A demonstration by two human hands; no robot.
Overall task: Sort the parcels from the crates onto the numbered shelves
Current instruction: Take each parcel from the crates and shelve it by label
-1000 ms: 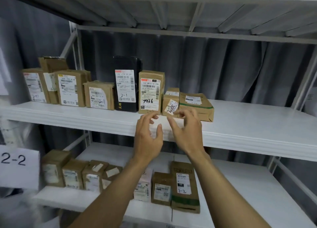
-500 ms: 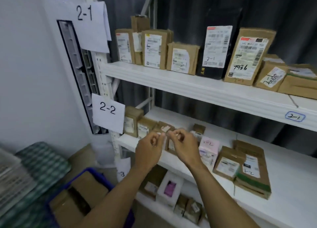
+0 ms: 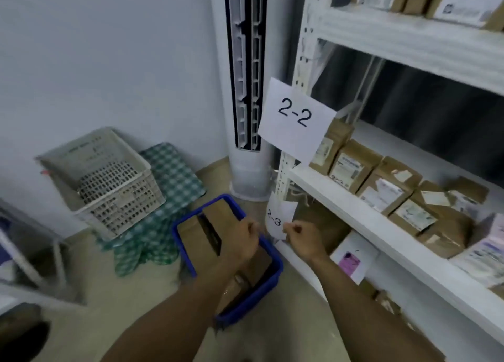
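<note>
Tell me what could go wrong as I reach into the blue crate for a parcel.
The curled 2-3 sign hangs right beside your right hand; a brush could knock it off. The brown parcels seem to fill the blue crate tightly, so your left hand may struggle to lift one. The checked cloth bunched beside the crate could catch a foot.
</note>
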